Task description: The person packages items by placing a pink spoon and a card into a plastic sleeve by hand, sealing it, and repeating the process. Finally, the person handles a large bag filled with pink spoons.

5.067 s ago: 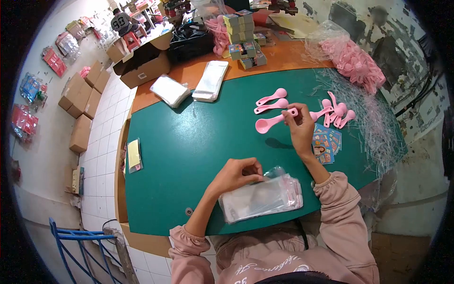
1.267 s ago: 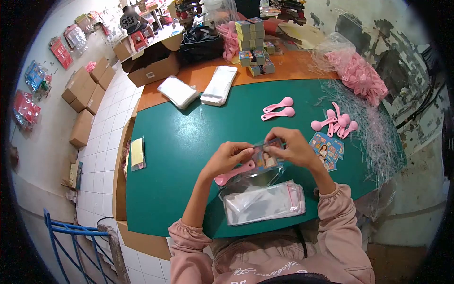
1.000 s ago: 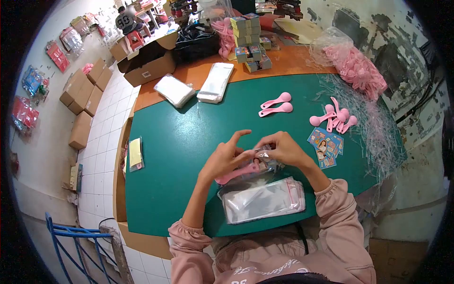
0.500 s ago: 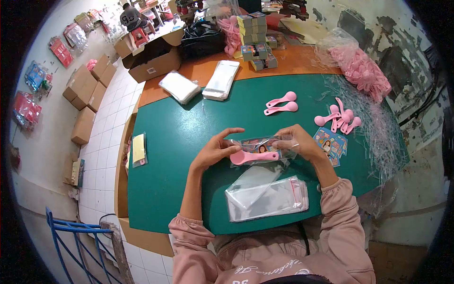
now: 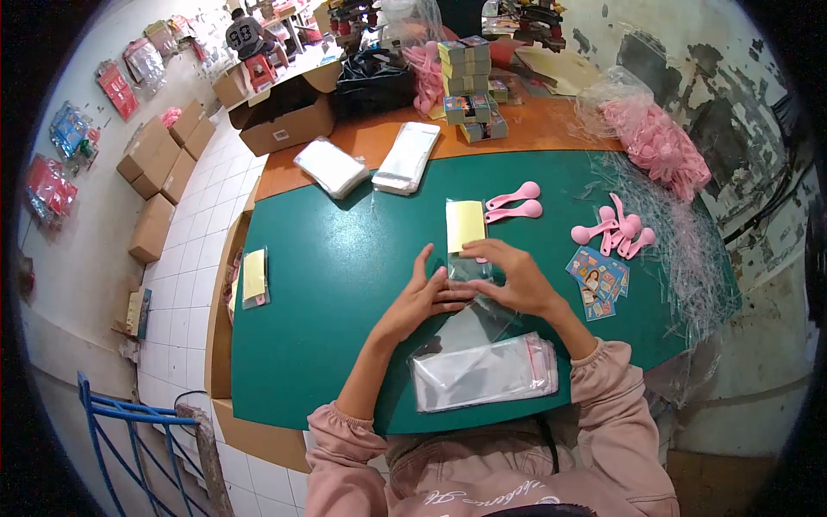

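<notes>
A clear plastic bag (image 5: 466, 226) lies on the green table, yellow card back facing up, with a bit of pink from the spoon inside showing near my right fingers. My right hand (image 5: 517, 280) bends over the bag's lower end, fingers and thumb closed on the plastic. From the left, my left hand (image 5: 424, 302) reaches to the same end, its fingers apart and their tips by the bag's edge. Just below both hands is a stack of clear bags (image 5: 482, 375), with a loose bag (image 5: 469, 327) partly over it.
Two pink spoons (image 5: 514, 211) lie beyond my right hand; several more spoons (image 5: 616, 228) and printed cards (image 5: 598, 280) sit to the right. A packed bag (image 5: 255, 277) is at the left edge. Bag stacks (image 5: 407, 158), card bundles (image 5: 465, 86) and plastic scraps (image 5: 680, 250) surround the work area.
The bag with the spoon and card has been turned over and stood lengthwise on the table, yellow side up. Both hands have moved to its near end.
</notes>
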Motion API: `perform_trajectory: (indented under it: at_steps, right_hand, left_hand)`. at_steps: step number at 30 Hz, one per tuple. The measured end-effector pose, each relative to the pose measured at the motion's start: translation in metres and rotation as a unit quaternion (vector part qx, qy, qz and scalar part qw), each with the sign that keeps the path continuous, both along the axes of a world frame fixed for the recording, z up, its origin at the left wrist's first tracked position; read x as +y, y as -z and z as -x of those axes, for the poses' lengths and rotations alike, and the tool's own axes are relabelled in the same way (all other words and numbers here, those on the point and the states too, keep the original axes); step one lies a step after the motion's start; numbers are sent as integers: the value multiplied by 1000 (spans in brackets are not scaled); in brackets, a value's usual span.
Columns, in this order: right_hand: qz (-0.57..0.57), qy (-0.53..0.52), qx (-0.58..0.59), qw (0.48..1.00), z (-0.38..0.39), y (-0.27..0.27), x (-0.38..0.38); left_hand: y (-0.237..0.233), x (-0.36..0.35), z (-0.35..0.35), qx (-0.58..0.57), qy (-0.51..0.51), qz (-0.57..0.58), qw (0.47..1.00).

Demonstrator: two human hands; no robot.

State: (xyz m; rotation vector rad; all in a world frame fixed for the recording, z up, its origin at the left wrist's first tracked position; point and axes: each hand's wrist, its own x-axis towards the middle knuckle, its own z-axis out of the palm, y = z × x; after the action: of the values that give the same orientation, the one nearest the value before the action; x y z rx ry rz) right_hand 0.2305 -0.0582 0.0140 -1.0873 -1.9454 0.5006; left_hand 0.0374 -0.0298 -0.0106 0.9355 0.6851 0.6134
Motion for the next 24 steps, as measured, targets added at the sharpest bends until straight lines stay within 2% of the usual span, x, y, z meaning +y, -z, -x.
perform_trajectory:
  at_steps: [4, 10, 14, 17, 18, 20, 22, 24]
  right_hand:
    - [11, 5, -69, 998, 3, 8, -4]
    - [32, 19, -101, 994, 17, 23, -6]
    - [100, 5, -57, 993, 15, 24, -3]
    - [84, -2, -83, 993, 16, 22, -6]
    - [40, -11, -116, 992, 18, 21, -7]
    - [-3, -18, -150, 989, 22, 21, -10]
    - [-97, -3, -235, 967, 26, 19, -15]
    - [-88, -15, -218, 972, 21, 9, -21]
  left_hand:
    - [1, 0, 0, 34, 11, -29, 999]
    - [2, 2, 1, 73, 39, -30, 996]
    - [-1, -1, -1, 66, 29, -52, 996]
    - [-11, -1, -4, 95, 0, -23, 995]
    - [-5, 1, -4, 95, 2, -23, 995]
    - [11, 8, -3, 175, 20, -130, 976]
    - [10, 7, -2, 170, 29, -133, 976]
    - [8, 7, -3, 164, 43, -140, 976]
